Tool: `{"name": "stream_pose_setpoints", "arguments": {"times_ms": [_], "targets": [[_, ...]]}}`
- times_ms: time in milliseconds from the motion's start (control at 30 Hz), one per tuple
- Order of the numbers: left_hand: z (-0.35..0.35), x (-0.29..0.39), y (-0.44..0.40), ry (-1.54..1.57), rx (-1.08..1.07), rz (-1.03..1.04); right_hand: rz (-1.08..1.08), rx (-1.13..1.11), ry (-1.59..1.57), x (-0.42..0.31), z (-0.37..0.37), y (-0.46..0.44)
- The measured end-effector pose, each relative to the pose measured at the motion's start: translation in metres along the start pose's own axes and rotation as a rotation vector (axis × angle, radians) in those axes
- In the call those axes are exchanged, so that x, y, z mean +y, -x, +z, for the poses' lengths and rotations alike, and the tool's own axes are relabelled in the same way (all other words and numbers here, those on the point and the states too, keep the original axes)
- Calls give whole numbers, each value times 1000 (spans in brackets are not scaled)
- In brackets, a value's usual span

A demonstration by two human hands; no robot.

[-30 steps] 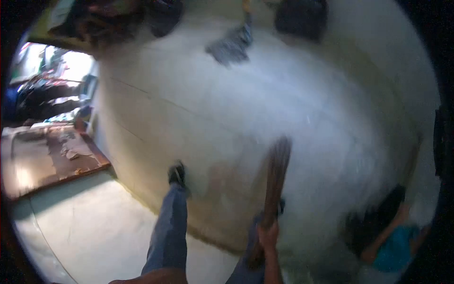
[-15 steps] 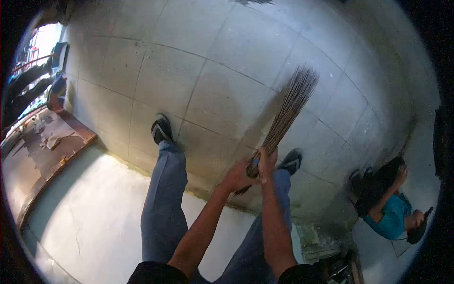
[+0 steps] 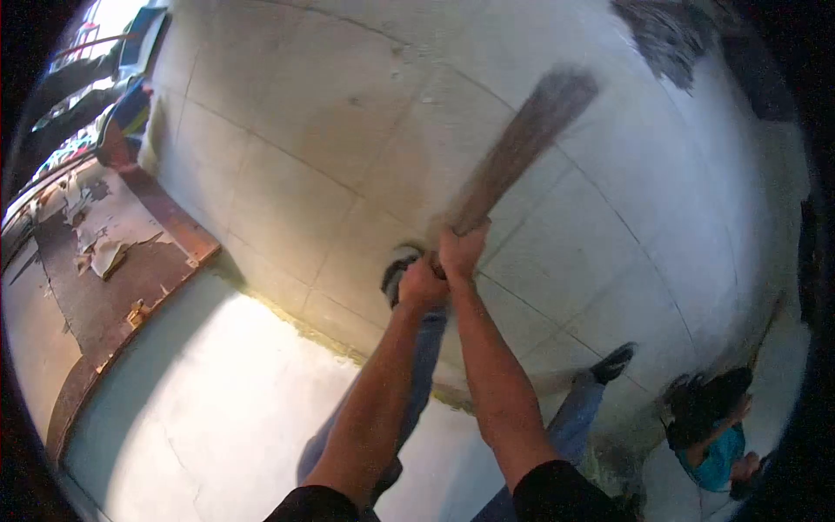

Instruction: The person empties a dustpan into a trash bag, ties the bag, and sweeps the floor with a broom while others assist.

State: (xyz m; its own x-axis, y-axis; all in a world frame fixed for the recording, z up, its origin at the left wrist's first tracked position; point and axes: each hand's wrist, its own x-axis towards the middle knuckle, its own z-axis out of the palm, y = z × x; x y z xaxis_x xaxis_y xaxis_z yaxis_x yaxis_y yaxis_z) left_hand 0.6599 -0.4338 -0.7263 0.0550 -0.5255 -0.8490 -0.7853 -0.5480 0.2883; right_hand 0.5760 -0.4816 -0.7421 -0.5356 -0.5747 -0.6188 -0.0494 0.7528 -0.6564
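Note:
A stick broom (image 3: pixel 526 148), a bundle of thin brown twigs, slants up and right over the tiled floor (image 3: pixel 600 244), its bristle end smeared by motion. My left hand (image 3: pixel 424 283) is closed around the lower end of its handle. Just above it, my right hand (image 3: pixel 464 248) grips the bundle where it begins to spread. The two hands are close together, and the handle is mostly hidden by my fingers. Whether the bristles touch the floor, I cannot tell.
My dark sandals (image 3: pixel 401 277) stand on the floor below the broom. A dark fibrous clump (image 3: pixel 668 39) lies at the upper right. A worn wooden piece of furniture (image 3: pixel 96 252) with peeling surface stands left. A person in a teal shirt (image 3: pixel 722 457) is at lower right.
Both hands have swung the broom farther up and away, and it is now blurred. My view has turned; the dark clump shows more fully at the upper right, and my feet have shifted rightward in view.

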Motion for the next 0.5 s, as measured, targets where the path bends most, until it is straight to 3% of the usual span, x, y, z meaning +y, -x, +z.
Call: {"name": "stream_pose_setpoints", "arguments": {"times_ms": [133, 300, 433, 500], "targets": [[-116, -48, -26, 33, 74, -36, 189, -179, 80, -68, 114, 29], [-214, -105, -45, 198, 257, -183, 7, -349, 183, -100, 240, 60], [-258, -129, -51, 102, 222, -157, -16, -342, 177, -122, 282, 80], [-257, -127, -44, 286, 365, -102, -109, -465, 267, -134, 286, 84]]}}
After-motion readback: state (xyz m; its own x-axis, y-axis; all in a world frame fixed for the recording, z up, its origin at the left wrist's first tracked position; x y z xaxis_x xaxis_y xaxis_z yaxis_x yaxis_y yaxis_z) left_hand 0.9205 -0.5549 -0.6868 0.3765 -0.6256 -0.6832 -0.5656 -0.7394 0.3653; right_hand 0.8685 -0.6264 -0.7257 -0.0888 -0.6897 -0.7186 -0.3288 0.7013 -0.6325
